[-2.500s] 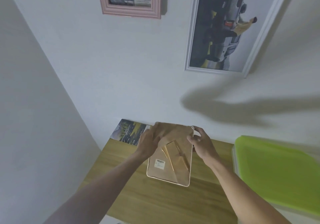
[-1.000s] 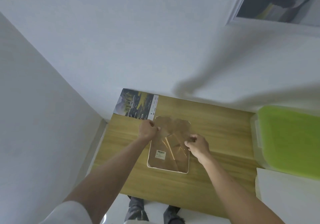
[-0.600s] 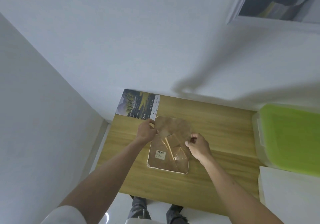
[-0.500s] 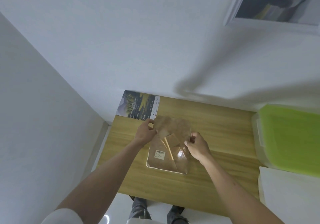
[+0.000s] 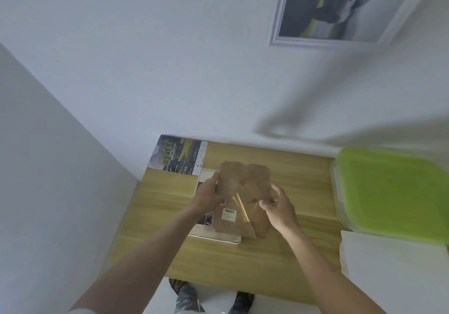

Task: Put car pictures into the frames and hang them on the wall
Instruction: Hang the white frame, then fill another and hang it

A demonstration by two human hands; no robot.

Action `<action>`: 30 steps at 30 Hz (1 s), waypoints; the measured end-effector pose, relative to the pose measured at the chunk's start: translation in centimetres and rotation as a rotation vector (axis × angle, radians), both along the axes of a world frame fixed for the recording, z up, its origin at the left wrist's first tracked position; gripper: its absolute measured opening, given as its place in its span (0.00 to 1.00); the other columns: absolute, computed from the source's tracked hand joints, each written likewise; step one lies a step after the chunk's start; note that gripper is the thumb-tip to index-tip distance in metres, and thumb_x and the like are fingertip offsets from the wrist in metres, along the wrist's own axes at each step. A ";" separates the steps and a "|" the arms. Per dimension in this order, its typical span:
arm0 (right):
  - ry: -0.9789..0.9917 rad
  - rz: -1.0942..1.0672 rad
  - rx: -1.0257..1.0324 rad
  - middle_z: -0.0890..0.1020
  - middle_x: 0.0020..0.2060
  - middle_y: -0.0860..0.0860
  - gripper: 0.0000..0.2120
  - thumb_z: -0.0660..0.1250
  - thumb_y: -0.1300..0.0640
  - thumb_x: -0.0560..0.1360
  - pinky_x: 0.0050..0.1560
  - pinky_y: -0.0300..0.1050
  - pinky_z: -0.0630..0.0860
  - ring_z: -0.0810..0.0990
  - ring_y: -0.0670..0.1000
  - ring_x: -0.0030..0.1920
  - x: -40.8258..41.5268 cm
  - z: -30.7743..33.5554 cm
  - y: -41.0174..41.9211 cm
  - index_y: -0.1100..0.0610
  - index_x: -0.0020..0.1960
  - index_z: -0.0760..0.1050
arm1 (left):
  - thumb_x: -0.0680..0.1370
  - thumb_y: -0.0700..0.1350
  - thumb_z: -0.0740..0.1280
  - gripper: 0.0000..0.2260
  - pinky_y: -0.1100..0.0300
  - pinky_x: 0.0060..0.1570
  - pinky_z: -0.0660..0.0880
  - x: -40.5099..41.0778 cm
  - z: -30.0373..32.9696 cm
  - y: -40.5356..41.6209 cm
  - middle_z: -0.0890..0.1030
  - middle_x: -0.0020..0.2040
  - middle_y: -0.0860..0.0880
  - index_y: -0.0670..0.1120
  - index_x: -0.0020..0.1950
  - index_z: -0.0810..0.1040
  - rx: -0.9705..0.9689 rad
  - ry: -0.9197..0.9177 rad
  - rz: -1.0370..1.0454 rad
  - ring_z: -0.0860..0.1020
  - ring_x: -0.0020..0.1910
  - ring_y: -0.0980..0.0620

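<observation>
A white picture frame [image 5: 226, 239] lies flat on the wooden table [image 5: 243, 265], with part of a picture showing along its left side. Above it I hold a brown backing board [image 5: 243, 187] with a barcode sticker and a fold-out stand, lifted off the frame and shifted right. My left hand [image 5: 210, 195] pinches the board's left edge. My right hand [image 5: 279, 206] grips its right edge. A loose car picture [image 5: 178, 154] lies at the table's far left corner against the wall.
A large white-framed car picture [image 5: 340, 9] hangs on the wall at upper right. A clear box with a green lid [image 5: 393, 192] stands at the table's right end, a white surface [image 5: 393, 272] in front of it. A side wall closes the left.
The backing board has come up off the frame and moved right in both hands, uncovering the frame's left side. The view has tilted down from the wall towards the table.
</observation>
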State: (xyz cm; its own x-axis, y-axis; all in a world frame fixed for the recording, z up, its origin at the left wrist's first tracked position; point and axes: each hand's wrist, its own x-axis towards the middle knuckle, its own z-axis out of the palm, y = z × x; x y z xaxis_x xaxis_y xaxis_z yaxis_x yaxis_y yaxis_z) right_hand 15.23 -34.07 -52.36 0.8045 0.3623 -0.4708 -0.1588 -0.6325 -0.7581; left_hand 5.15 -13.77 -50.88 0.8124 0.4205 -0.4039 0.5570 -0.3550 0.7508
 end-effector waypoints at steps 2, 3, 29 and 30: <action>-0.021 -0.053 0.003 0.81 0.47 0.44 0.28 0.69 0.56 0.77 0.33 0.32 0.71 0.81 0.42 0.41 0.9 0.1 -2.0 0.49 0.74 0.65 | 0.68 0.40 0.73 0.23 0.47 0.45 0.81 1.2 -0.2 -2.1 0.84 0.46 0.48 0.45 0.63 0.75 -0.015 -0.018 0.013 0.83 0.44 0.51; -0.027 -0.067 -0.007 0.81 0.47 0.44 0.28 0.70 0.56 0.77 0.33 0.33 0.72 0.81 0.43 0.41 1.4 0.1 -3.0 0.49 0.74 0.65 | 0.67 0.42 0.74 0.23 0.47 0.46 0.81 1.8 -0.4 -3.2 0.83 0.48 0.49 0.45 0.61 0.76 -0.012 -0.022 0.003 0.82 0.46 0.51; -0.389 0.246 -0.613 0.59 0.76 0.58 0.29 0.61 0.49 0.81 0.74 0.49 0.61 0.59 0.59 0.75 7.3 -5.0 -11.3 0.61 0.76 0.60 | 0.72 0.34 0.71 0.25 0.47 0.66 0.68 11.5 -5.8 -17.0 0.56 0.71 0.40 0.37 0.67 0.68 0.352 0.153 -0.407 0.56 0.70 0.38; -0.386 0.245 -0.617 0.59 0.76 0.59 0.29 0.61 0.49 0.81 0.74 0.49 0.61 0.58 0.59 0.75 7.3 -4.9 -11.2 0.61 0.76 0.60 | 0.71 0.35 0.72 0.25 0.47 0.66 0.69 11.5 -5.7 -16.7 0.57 0.71 0.41 0.38 0.67 0.68 0.348 0.154 -0.419 0.57 0.70 0.38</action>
